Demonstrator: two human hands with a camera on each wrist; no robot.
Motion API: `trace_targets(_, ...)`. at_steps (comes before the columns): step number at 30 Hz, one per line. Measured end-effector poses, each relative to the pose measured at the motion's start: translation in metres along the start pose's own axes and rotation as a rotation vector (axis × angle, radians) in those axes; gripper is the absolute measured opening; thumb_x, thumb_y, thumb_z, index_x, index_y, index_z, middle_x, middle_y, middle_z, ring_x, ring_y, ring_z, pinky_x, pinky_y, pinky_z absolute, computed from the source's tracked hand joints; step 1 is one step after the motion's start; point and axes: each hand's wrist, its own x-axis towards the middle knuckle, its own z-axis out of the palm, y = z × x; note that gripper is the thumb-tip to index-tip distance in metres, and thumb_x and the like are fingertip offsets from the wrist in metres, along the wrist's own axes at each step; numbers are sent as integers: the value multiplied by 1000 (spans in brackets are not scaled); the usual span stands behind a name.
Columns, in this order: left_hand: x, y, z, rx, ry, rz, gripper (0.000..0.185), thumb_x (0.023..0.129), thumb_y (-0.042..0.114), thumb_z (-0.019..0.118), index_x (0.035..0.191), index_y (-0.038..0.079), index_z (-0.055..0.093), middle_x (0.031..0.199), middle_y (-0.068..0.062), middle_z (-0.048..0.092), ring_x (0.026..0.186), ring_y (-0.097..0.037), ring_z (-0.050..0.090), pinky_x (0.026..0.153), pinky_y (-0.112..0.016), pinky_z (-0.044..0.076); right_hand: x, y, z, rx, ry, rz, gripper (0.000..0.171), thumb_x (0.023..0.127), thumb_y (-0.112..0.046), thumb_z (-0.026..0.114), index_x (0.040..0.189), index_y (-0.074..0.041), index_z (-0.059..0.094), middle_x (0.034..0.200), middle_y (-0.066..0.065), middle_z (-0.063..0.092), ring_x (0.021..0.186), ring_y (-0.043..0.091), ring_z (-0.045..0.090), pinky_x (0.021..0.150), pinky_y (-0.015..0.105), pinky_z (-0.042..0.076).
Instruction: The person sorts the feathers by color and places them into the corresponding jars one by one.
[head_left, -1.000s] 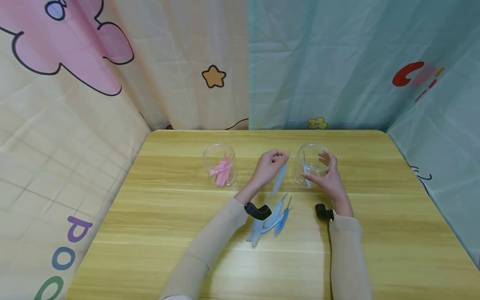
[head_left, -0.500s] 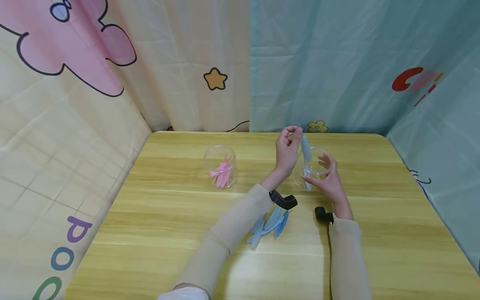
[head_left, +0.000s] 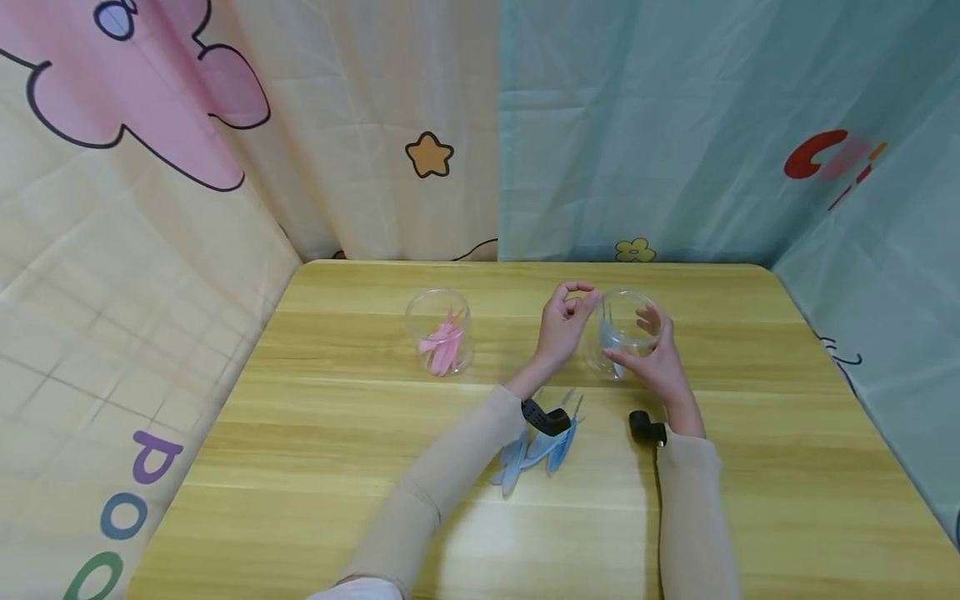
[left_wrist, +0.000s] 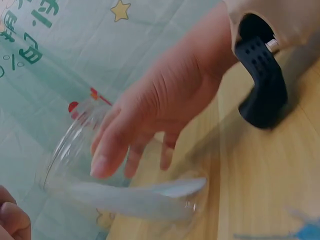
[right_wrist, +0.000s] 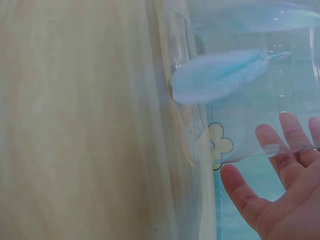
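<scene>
In the head view my right hand (head_left: 654, 360) grips a clear jar (head_left: 628, 310) standing on the wooden table (head_left: 750, 417), thumb in front and fingers behind. A pale blue feather (head_left: 606, 335) lies inside it. The left wrist view shows that feather (left_wrist: 135, 197) resting in the jar (left_wrist: 75, 145) with my right hand (left_wrist: 160, 100) against the wall. My left hand (head_left: 566, 321) hovers at the jar's left rim, thumb and forefinger curled together with nothing seen between them. Through the jar wall, the right wrist view shows two blue feathers (right_wrist: 220, 75) and my right hand (right_wrist: 280, 200).
A second clear jar (head_left: 440, 333) with several pink feathers stands to the left. A loose pile of blue feathers (head_left: 547, 450) lies on the table below my left wrist. Printed cloth walls close off the table's left, back and right sides.
My left hand carried a blue feather up from the pile to above the right jar, then came down to its rim; the feather now lies inside. My right hand kept holding the jar.
</scene>
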Motion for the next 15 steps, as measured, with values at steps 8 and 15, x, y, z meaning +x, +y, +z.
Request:
trace_targets(8, -23, -21, -41, 298, -28, -84, 24, 94, 27, 61, 103, 5, 63, 54, 2, 37, 43, -11, 30, 46, -23, 30, -8, -26, 0, 10, -32, 15, 100, 77, -13, 80, 147, -6, 10, 148, 20, 22, 135, 41, 20, 103, 65, 17)
trace_targets(15, -47, -24, -61, 711, -214, -241, 22, 88, 39, 67, 92, 18, 67, 53, 4, 43, 43, -9, 35, 42, -22, 28, -5, -18, -1, 4, -26, 15, 101, 77, -15, 81, 148, -9, 9, 148, 17, 23, 135, 38, 21, 103, 64, 19)
